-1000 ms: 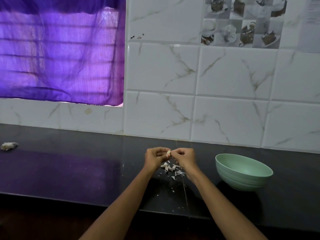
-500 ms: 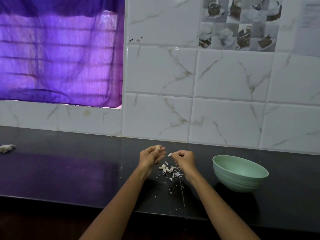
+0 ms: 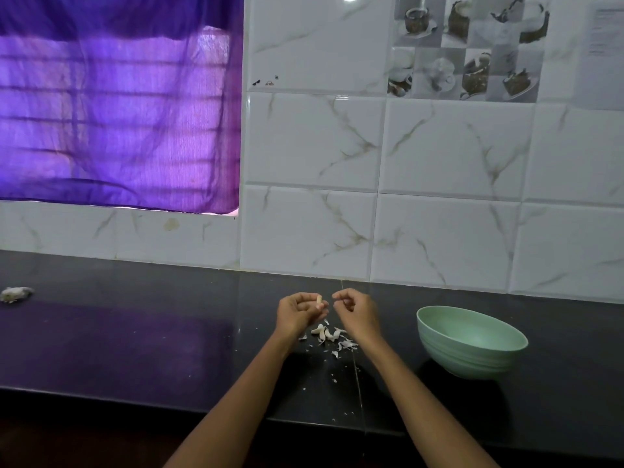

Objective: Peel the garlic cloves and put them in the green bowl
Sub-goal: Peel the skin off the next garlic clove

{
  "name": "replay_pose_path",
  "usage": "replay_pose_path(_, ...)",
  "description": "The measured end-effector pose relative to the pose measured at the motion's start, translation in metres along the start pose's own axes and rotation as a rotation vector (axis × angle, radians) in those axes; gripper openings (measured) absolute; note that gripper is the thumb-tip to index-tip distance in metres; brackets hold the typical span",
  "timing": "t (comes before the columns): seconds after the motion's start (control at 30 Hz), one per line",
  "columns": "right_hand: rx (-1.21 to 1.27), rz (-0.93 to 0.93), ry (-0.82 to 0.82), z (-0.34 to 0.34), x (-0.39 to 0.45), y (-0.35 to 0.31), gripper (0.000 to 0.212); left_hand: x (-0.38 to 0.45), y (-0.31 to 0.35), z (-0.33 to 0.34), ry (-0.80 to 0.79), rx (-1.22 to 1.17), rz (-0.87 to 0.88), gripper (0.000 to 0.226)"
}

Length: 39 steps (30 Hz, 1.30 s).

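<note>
My left hand (image 3: 299, 314) pinches a small pale garlic clove (image 3: 318, 299) at its fingertips, above the dark counter. My right hand (image 3: 356, 312) hovers just right of it with fingers curled; thumb and forefinger are close together, and I cannot tell whether a scrap of skin sits between them. Below both hands lies a pile of white garlic skins and cloves (image 3: 329, 335). The green bowl (image 3: 469, 342) stands on the counter to the right of my right hand; its inside looks bare from here.
The black counter (image 3: 135, 339) runs along a white marble-tiled wall (image 3: 439, 231). A whitish lump, perhaps a garlic head (image 3: 15, 293), lies at the far left. A purple curtain (image 3: 114, 103) covers the window at upper left. The counter's front edge passes under my forearms.
One second ago both hands held the clove together. They pulled apart, the clove staying in my left hand, and now my right hand has come back close to it.
</note>
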State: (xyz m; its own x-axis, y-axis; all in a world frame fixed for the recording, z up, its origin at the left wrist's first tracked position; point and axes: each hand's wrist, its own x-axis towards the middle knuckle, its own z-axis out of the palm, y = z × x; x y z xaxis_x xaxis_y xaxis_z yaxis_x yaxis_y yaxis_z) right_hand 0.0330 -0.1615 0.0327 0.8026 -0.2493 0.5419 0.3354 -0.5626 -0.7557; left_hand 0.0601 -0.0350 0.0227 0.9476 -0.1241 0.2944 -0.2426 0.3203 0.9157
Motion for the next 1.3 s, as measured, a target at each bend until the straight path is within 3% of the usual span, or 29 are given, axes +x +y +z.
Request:
replay_pose_path(0.27,0.020,-0.002,-0.069,0.0012,-0.0006,0.0034,0.009,-0.0033,-0.0047,0.0012,-0.044,0.334,0.130,0.018)
replay_pose_path(0.47,0.070,0.023,-0.128,-0.0004,-0.0016,0.0039,0.018,-0.0038,-0.0034,0.0018,0.009,0.395,0.173,0.014)
replay_pose_path(0.83,0.015,0.008,-0.137,-0.0020,-0.0018,-0.0002,0.008,-0.0037,-0.0040,0.0008,-0.010,0.430,0.186,0.014)
replay_pose_path(1.0,-0.073,-0.034,-0.090,-0.0021,-0.0020,-0.0012,0.012,-0.0017,-0.0058,0.0011,-0.016,0.422,0.196,0.014)
replay_pose_path(1.17,-0.359,-0.135,-0.111,-0.0050,-0.0025,0.0000,0.015,0.0010,-0.0102,-0.0013,-0.027,0.579,0.280,0.015)
replay_pose_path(1.3,-0.375,-0.158,-0.117,-0.0050,-0.0038,-0.0012,0.016,0.0022,-0.0103,-0.0015,0.001,0.589,0.287,0.015)
